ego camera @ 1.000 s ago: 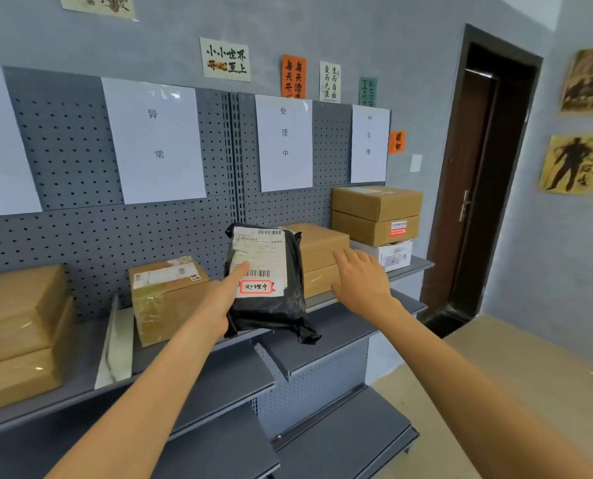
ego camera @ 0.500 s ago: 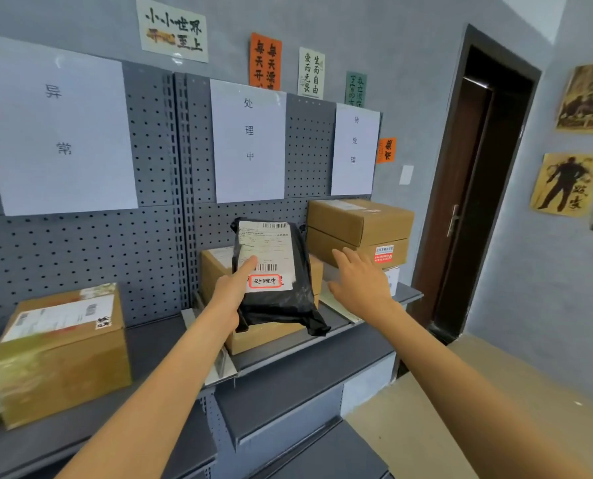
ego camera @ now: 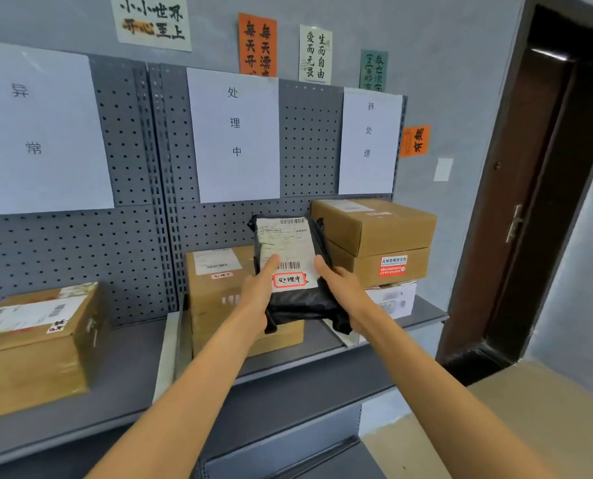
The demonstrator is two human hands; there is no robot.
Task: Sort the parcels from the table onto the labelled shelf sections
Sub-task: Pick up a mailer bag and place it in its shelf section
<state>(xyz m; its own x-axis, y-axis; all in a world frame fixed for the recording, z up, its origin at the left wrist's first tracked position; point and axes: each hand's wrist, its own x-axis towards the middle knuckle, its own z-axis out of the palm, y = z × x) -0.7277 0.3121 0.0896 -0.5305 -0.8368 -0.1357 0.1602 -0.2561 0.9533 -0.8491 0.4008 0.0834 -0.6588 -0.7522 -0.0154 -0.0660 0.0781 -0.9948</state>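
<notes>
Shelf: a grey pegboard shelf unit [ego camera: 139, 257] with three white sheets naming its sections; the middle sheet [ego camera: 234, 133] reads 处理中.
Stacked cartons: two brown boxes [ego camera: 374, 236] sit one on the other in the right section, over a white box.
Middle carton: a brown box [ego camera: 219, 299] stands on the middle section's shelf, under the middle sheet.
Left carton: another brown box [ego camera: 36, 344] rests in the left section, well apart from the hands.
Parcel: a black poly mailer [ego camera: 295, 267] is held upright in front of the middle carton, its white label facing the camera; a red-ringed tag on it reads 处理中, matching the middle sheet.
Step in hand: likely setting the mailer into the middle section. Doing it well means lowering it flat on top of the middle carton or into the free shelf beside it, label left readable, and keeping it off the stacked cartons to the right.
Left hand: [ego camera: 259, 292] grips the mailer's left edge, thumb laid across the label.
Right hand: [ego camera: 340, 288] clasps the right edge, thumb on the label's margin, fingers behind and hidden.
</notes>
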